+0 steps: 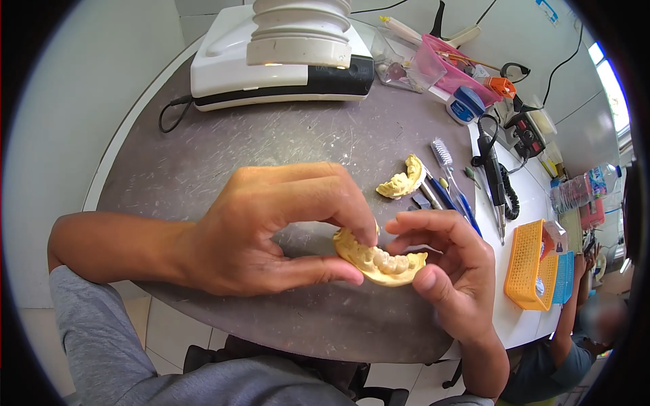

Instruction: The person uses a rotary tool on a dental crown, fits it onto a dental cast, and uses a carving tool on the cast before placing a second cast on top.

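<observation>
Above the grey worktop, a yellow dental cast (pixel 391 276) with a row of paler teeth is held between both hands. My left hand (pixel 284 230) is closed on its left end, thumb at the near side and index finger on the teeth. At the other end, my right hand (pixel 450 264) grips the cast with the thumb in front and curled fingers behind. Fingers hide part of the cast's far side. A second yellow dental cast (pixel 404 179) lies on the worktop beyond my right hand, beside a white-bristled toothbrush (pixel 442 154).
At the back stands a white-and-black machine (pixel 284 84) under a ribbed hose (pixel 301 34). To the right are a handpiece (pixel 492 169), a blue jar (pixel 465 105), a pink basket (pixel 447 68), a yellow basket (pixel 525 264) and a plastic bottle (pixel 582 189). Another person (pixel 552 362) sits at far right.
</observation>
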`<state>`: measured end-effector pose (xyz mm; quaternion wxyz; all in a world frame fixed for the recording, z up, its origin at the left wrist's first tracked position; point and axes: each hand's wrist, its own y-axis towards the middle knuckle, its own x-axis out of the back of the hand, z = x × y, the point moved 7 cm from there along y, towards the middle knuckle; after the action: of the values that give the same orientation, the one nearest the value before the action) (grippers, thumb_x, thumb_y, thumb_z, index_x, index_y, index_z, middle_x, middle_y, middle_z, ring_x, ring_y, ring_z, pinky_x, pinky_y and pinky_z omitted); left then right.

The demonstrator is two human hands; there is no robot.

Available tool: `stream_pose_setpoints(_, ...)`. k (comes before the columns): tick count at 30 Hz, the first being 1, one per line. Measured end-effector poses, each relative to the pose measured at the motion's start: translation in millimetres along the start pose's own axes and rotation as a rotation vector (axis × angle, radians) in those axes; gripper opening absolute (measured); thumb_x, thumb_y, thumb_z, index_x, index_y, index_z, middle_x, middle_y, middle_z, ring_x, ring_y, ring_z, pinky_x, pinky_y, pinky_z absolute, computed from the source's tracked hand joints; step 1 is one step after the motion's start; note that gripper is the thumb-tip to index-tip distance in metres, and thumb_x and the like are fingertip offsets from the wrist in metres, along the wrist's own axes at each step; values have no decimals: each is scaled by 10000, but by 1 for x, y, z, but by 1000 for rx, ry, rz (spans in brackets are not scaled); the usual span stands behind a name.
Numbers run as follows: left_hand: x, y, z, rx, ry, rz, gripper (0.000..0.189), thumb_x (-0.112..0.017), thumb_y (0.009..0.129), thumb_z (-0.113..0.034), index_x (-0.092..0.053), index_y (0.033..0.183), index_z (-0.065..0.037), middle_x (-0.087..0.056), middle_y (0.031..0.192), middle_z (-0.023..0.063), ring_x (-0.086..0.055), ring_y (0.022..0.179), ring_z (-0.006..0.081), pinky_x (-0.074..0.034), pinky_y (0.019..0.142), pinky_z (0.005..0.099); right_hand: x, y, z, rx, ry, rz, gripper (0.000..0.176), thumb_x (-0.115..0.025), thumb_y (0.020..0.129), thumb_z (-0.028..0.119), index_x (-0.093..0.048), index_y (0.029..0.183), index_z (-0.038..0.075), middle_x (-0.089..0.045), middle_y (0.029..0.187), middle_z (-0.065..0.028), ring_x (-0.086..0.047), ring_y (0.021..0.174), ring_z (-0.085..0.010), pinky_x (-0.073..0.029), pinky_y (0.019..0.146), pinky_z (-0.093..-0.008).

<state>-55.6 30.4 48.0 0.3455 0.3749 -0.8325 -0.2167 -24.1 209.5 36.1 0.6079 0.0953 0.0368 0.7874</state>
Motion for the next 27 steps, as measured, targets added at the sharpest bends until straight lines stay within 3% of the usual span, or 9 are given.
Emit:
stream_pose_setpoints(3, 2, -1, -1, 1, 45, -13, 314, -878, 739, -92, -682, 977, -34, -691, 979, 116, -686, 971, 248, -569, 822, 356, 3, -6, -15, -341, 84, 64, 402, -785, 878, 102, -629, 1219, -44, -694, 1000, -83, -676, 912, -112, -550, 823, -239)
stream_pose_setpoints(8, -3, -2, -3, -60, 244, 89, 486, -896, 725, -104, -630, 1127, -37, -632, 1183, 136, -622, 1137, 247, -532, 968, 377, 3, -6, -17, -243, -23, 50, 339, -789, 867, 70, -666, 1163, -43, -706, 989, -83, -684, 870, -103, -564, 784, -233)
stream_pose_setpoints(10, -2, -5, 13, 225, -145, -76, 762, -907, 721, -136, -474, 1341, -42, -543, 1340, 153, -570, 1228, 254, -484, 1066, 392, 2, -5, -15, -175, -47, 26, 314, -786, 866, 58, -678, 1143, -43, -712, 991, -91, -686, 862, -103, -568, 775, -237)
stream_pose_setpoints(11, -7, -8, 17, 384, -209, -2, 951, -884, 757, -149, -283, 1487, -45, -495, 1407, 169, -559, 1255, 248, -474, 1087, 377, 1, -5, -15, -150, -75, 18, 315, -788, 858, 50, -681, 1140, -40, -717, 989, -91, -690, 860, -104, -573, 765, -239)
stream_pose_setpoints(14, -22, -16, 27, 607, -604, 58, 943, -841, 806, -122, -239, 1526, -33, -489, 1424, 188, -551, 1277, 233, -494, 1061, 347, 2, -4, -16, -52, -271, 37, 316, -795, 830, 33, -691, 1124, -23, -722, 976, -92, -697, 830, -117, -576, 724, -245)
stream_pose_setpoints(16, -24, -18, 27, 598, -550, 97, 873, -766, 864, -57, -222, 1546, -24, -527, 1389, 183, -574, 1247, 211, -528, 1021, 326, -1, -3, -15, 16, -435, 67, 318, -799, 812, 25, -698, 1111, -9, -722, 966, -94, -702, 802, -130, -576, 692, -250)
stream_pose_setpoints(18, -23, -17, 26, 509, -315, 116, 783, -759, 867, -36, -320, 1515, -3, -592, 1317, 172, -637, 1154, 209, -566, 970, 323, -9, -3, -2, 214, -788, 63, 338, -812, 769, 21, -703, 1088, 21, -707, 935, -102, -690, 743, -172, -560, 629, -269)
stream_pose_setpoints(24, -13, -9, 13, 265, 80, 125, 565, -866, 740, -119, -650, 1240, 29, -696, 1147, 162, -719, 919, 201, -612, 800, 292, -11, -3, -2, 232, -764, 83, 364, -867, 707, 99, -700, 1024, 34, -682, 898, -90, -666, 721, -214, -532, 601, -302)
stream_pose_setpoints(27, -12, -8, 11, 238, 120, 111, 480, -881, 716, -124, -706, 1140, 18, -722, 1035, 151, -718, 861, 208, -598, 715, 297, -13, -3, -5, 278, -794, 67, 367, -871, 687, 107, -699, 1004, 34, -679, 896, -94, -664, 726, -221, -525, 601, -312)
